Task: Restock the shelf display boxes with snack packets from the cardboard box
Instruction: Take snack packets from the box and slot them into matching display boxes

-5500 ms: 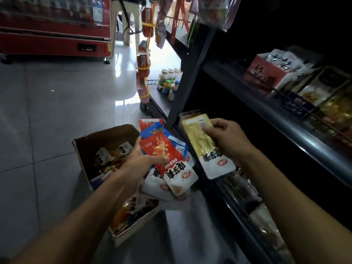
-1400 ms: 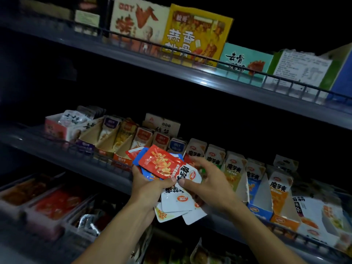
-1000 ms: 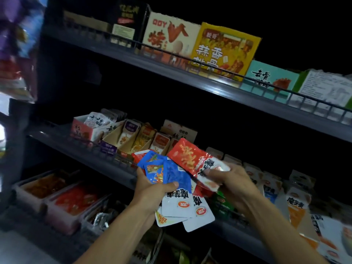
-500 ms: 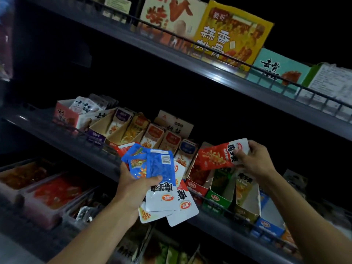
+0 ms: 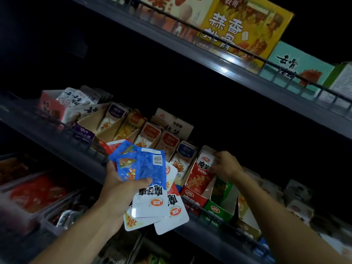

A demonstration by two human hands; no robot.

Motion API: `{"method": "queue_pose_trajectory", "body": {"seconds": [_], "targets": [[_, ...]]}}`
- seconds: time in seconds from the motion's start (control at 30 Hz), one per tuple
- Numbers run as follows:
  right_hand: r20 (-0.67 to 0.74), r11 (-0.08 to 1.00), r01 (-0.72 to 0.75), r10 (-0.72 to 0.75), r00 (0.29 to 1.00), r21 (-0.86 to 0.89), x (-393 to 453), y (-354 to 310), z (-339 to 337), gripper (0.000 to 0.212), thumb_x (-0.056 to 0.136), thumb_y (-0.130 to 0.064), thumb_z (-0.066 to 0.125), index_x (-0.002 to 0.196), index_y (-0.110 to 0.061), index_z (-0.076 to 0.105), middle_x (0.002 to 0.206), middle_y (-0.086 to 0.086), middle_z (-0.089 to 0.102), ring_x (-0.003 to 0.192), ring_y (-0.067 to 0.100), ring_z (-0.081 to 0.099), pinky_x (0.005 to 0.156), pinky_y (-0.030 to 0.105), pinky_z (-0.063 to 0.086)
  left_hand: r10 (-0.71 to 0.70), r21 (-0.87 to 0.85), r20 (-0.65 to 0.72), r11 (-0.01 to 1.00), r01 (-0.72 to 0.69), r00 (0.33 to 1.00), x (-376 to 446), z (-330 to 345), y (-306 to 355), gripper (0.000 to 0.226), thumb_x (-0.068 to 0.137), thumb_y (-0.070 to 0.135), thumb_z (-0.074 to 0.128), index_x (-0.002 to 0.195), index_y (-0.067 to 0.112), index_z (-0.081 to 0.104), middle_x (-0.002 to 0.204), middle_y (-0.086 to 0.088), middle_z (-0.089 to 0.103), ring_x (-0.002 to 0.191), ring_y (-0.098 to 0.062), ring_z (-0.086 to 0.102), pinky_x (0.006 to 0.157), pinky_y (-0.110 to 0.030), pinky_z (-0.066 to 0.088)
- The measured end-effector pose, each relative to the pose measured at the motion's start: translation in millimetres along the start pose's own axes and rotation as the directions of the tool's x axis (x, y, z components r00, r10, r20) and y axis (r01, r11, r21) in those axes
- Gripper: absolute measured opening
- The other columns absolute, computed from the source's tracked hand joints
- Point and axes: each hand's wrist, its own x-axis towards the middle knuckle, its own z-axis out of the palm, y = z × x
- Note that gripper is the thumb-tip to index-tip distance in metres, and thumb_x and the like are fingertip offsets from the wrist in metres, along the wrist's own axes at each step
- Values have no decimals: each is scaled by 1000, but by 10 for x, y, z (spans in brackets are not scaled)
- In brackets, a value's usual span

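My left hand [image 5: 122, 189] grips a fanned bunch of snack packets [image 5: 150, 180], blue ones on top and white-ended ones hanging below, in front of the middle shelf. My right hand [image 5: 225, 165] reaches into the red display box [image 5: 192, 195] on that shelf. Its fingers hold the top of a red packet [image 5: 202, 172] that stands in the box. A green display box [image 5: 219, 208] stands just right of the red one. The cardboard box is out of view.
A row of open display boxes [image 5: 133, 128] fills the middle shelf behind a wire rail [image 5: 62, 128]. Large yellow [image 5: 245, 27] and teal boxes [image 5: 299, 67] stand on the upper shelf. Trays of red packets [image 5: 36, 191] lie on the lower shelf at left.
My right hand has carried the red packet from mid-air down into the red display box. My left hand keeps the remaining bunch, about where it was.
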Motion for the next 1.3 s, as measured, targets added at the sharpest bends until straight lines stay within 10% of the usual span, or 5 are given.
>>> {"method": "queue_pose_trajectory", "body": {"seconds": [0.27,0.7,0.87,1.0,1.3], "targets": [[-101,952,-75,47,994,-297,51,35,49,42,88,-42,68,122,-22,54,111,2,61,102,23,60,81,37,53,11,2,35,1000,-11,999,1,33,-84,68,75,-18,71,123,25,49,100,-4,73,75,-16,73,58,-31,55],[-336,999,31,-37,941,-24,-243,-65,-54,39,93,-41,61,124,-18,55,107,4,65,90,22,63,71,37,56,7,-52,6,999,-6,1000,-35,119,-124,65,77,-14,71,121,29,49,103,-3,74,86,-24,73,76,-44,58],[99,853,67,-137,986,518,-907,-465,-370,31,88,-47,63,92,-16,65,86,3,69,72,17,65,70,32,58,26,-91,-35,995,-29,999,-136,193,-84,69,78,-13,71,130,25,45,105,-4,72,87,-24,72,75,-44,58],[532,788,-125,-280,799,603,-1314,-449,-417,34,77,-34,78,100,-14,65,84,-6,73,78,13,68,69,26,55,43,-112,-39,993,-47,998,-248,252,-3,66,78,-14,71,125,25,46,104,-3,71,87,-22,71,77,-44,57],[390,403,-360,9,921,841,-1491,-276,-572,13,92,-4,62,103,0,63,95,13,74,77,17,72,60,26,54,1,-80,58,997,3,998,-450,228,92,62,79,-13,70,122,27,52,106,-6,74,90,-30,73,82,-57,57]]}}
